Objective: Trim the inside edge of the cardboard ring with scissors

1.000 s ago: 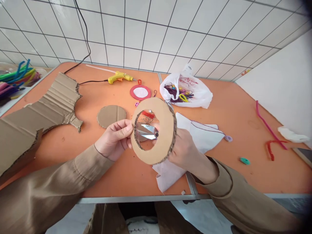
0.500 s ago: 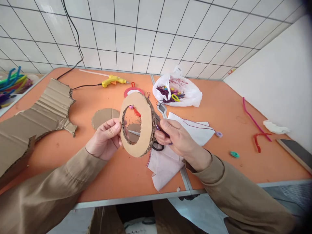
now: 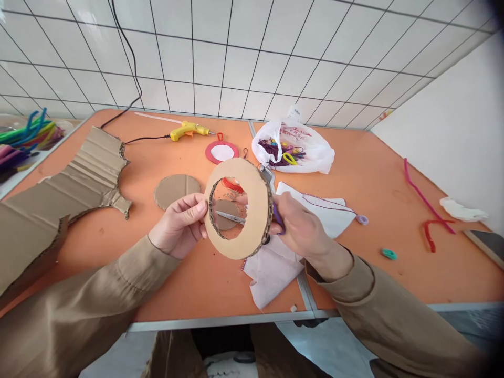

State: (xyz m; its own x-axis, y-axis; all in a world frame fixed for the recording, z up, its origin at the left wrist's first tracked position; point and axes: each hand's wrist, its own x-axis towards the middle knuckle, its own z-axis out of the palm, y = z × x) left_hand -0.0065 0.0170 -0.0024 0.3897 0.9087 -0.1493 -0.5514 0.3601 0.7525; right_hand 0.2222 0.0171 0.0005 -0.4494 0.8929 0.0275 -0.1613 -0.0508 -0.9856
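My left hand (image 3: 183,220) pinches the left rim of a thick corrugated cardboard ring (image 3: 255,202), which is held up over the table, its flat face towards me. My right hand (image 3: 297,223) is closed around the purple handle of scissors (image 3: 279,218) at the ring's right edge, with fingertips showing behind the hole. Through the hole I see a metal blade (image 3: 230,216); whether it belongs to these scissors I cannot tell. An oval cardboard piece (image 3: 177,190) lies behind my left hand. White cloth (image 3: 275,268) lies under my right hand.
A large torn cardboard sheet (image 3: 71,194) covers the left side. Farther back are a yellow glue gun (image 3: 189,131) with its cord, a red-rimmed disc (image 3: 221,152) and a white plastic bag (image 3: 311,147) of threads. Pipe cleaners (image 3: 427,202) lie on the right.
The ring has turned to face me more fully and sits slightly farther right in view. My right hand has shifted right, and its fingertips now show through the hole. The view has moved slightly.
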